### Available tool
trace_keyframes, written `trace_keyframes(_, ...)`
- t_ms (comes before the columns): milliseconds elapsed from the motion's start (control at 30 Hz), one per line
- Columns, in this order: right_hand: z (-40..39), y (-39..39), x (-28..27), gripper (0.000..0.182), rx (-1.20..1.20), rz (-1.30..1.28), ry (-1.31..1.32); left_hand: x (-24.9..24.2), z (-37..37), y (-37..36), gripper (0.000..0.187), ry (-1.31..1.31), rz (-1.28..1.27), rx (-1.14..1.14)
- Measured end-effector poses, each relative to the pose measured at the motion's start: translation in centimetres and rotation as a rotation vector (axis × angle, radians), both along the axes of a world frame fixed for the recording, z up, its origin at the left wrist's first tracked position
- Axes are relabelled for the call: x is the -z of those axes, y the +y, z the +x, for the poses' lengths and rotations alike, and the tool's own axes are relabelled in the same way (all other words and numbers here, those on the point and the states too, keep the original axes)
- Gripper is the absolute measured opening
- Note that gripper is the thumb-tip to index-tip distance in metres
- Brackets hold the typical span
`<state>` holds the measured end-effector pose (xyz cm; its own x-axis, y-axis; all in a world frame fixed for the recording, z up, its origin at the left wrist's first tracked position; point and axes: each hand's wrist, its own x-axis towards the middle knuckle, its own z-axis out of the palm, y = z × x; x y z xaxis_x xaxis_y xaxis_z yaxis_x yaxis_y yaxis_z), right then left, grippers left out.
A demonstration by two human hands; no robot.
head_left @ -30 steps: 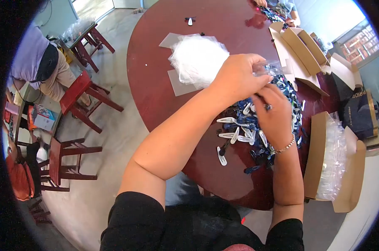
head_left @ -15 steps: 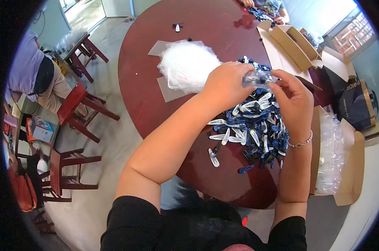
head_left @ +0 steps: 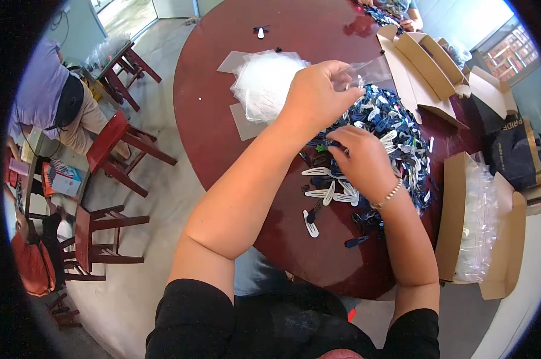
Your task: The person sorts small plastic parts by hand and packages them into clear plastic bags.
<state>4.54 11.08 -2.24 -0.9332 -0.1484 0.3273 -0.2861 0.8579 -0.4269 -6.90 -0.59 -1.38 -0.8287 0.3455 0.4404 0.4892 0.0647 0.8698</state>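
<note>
In the head view my left hand (head_left: 319,90) is closed on a small clear plastic bag (head_left: 375,70), pinched between thumb and fingers above the far side of the pile. Beneath both hands spreads a heap of snap hair clips (head_left: 390,116), navy, black and white. My right hand (head_left: 361,157) reaches down at the heap's left side, thumb and forefinger apart with dark clips close to their tips. A small green piece (head_left: 321,148) shows just left of those fingertips. Whether a clip touches them is hard to see.
A stack of clear plastic bags (head_left: 261,90) lies left of my left hand on the red table (head_left: 208,119). One clip (head_left: 260,32) sits apart farther back. Cardboard boxes (head_left: 423,66) stand at the right, one holding filled bags (head_left: 477,227). Other people are at the left and far side.
My right hand has left the plastic bag and moved down and left to the clip heap. My left hand still holds the bag, which now extends out to the right.
</note>
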Motion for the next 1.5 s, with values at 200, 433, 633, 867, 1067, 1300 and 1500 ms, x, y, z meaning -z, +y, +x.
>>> trace_keyframes(200, -2.0, -1.5, 0.9, 0.015, 0.089, 0.248, -0.009, 0.3, 0.0, 0.3, 0.041, -0.015, 0.066, 0.052)
trace_keyframes(433, -2.2, -2.4, 0.2, 0.017, 0.119, 0.248, -0.082, 0.0, 0.2, 0.2, 0.04, 0.014, 0.023, 0.032)
trace_keyframes(633, -2.9, -2.8, 0.7, 0.021, 0.071, 0.223, -0.079, 0.2, 0.0, 0.2, 0.041, 0.007, 0.022, 0.024)
trace_keyframes(867, -3.3, -1.8, 1.2, 0.02, -0.038, 0.168, -0.02, -0.1, -0.2, -0.1, 0.041, -0.042, 0.074, 0.067)
trace_keyframes(1067, -4.0, -2.2, 1.4, 0.017, 0.006, 0.168, -0.065, -0.5, 0.1, -0.3, 0.042, -0.088, 0.067, 0.098)
trace_keyframes(1300, -5.6, -3.1, 3.5, 0.017, -0.101, 0.213, 0.128, -0.4, 0.2, -0.4, 0.043, -0.068, 0.104, 0.098)
trace_keyframes(1500, -4.5, -3.6, 3.1, 0.018, -0.021, 0.147, 0.019, -0.5, -0.1, -0.5, 0.038, -0.139, 0.173, 0.239)
